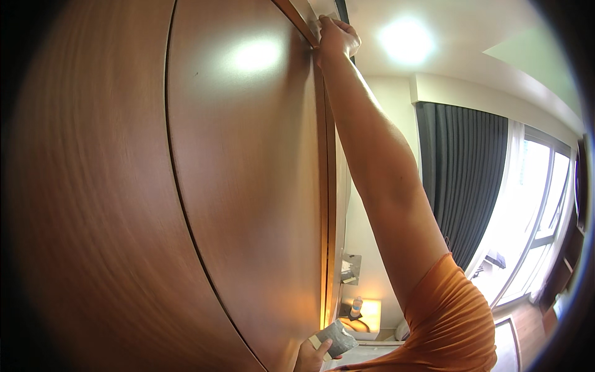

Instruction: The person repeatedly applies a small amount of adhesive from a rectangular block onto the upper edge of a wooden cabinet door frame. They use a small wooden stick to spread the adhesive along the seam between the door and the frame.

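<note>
My right arm, in an orange sleeve, stretches up along the edge of a brown wooden panel (248, 155). At the panel's top corner my right hand (341, 38) is closed, its fingers pinched against the narrow strip beside the wooden trim (297, 22). Something pale shows at those fingertips, too small to name. Low in the view, my left hand (311, 357) grips a flat grey rectangular piece (339, 338) with a cream-coloured edge, near the panel's lower right side. Only part of that hand shows.
A dark vertical seam (175, 167) divides the wooden surface. Behind my arm are a dark curtain (465, 167), a bright window (527, 204) and a lit niche (370, 313) with a bottle (356, 305). A bright lamp (407, 41) shines on the ceiling.
</note>
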The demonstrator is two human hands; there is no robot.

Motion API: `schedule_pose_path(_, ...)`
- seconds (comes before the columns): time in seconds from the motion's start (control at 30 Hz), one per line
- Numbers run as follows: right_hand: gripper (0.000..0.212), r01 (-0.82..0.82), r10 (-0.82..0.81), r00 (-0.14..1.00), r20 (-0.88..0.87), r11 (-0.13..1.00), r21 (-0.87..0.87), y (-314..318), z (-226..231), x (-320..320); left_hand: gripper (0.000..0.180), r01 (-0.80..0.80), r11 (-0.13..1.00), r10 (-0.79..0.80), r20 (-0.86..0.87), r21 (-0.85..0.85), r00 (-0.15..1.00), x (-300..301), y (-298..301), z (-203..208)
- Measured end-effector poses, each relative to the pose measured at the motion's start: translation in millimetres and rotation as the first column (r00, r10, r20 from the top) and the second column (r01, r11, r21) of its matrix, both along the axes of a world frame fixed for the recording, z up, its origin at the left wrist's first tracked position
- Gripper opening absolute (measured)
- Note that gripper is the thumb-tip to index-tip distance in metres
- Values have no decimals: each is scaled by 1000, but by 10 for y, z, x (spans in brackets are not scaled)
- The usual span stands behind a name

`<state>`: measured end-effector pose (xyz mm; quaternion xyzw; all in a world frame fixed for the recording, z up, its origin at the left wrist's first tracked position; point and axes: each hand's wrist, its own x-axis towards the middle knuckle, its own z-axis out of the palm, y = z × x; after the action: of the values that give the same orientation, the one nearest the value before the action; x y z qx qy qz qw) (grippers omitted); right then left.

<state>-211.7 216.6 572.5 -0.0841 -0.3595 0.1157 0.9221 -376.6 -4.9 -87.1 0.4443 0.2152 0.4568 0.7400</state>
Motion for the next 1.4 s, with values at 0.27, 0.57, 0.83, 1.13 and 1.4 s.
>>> schedule_pose_path(0.27, 28, -88, 87, 992, -86, 996, -2, -56, 91, -106, 30, 7, 1000, -7, 2, -31, 1000, 28, -11, 34)
schedule_pose_path(0.57, 30, -123, 121, 983, -140, 992, -1, -238, 116, -214, 30, 13, 999, -13, -5, -41, 1000, 56, -25, 42)
schedule_pose_path(0.83, 34, -116, 112, 975, -192, 993, -9, -255, 161, -242, 31, 16, 999, -16, -11, -41, 1000, 60, -46, 76)
schedule_pose_path(1.13, 31, -107, 94, 968, -231, 993, -46, -336, 153, -300, 31, 10, 999, -10, -10, -43, 1000, 52, -40, 92)
schedule_pose_path(1.4, 29, -46, 29, 983, -182, 995, -92, -294, 114, -238, 31, 8, 999, -9, -11, -51, 1000, 74, -23, 94)
